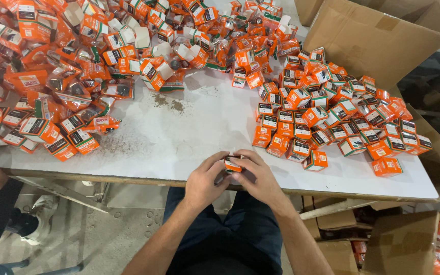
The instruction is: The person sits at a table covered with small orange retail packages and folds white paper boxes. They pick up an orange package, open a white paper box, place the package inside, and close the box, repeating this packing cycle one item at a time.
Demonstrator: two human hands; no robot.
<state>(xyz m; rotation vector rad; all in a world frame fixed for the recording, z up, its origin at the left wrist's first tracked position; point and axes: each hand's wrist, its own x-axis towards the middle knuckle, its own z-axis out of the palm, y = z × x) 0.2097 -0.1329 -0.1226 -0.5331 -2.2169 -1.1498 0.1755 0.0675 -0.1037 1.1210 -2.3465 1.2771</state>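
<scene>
Broadly, a white table (189,127) fills the frame, with a big cardboard carton (373,35) at the upper right. Across the upper left sprawls a loose heap of open orange boxes (77,56); right of centre lies a tidier cluster of closed orange boxes (332,117). At the table's near edge, lower centre, the left hand (204,181) and right hand (258,175) close together on one small orange box (231,164), mostly hidden by fingers, so its flap is perhaps shut.
</scene>
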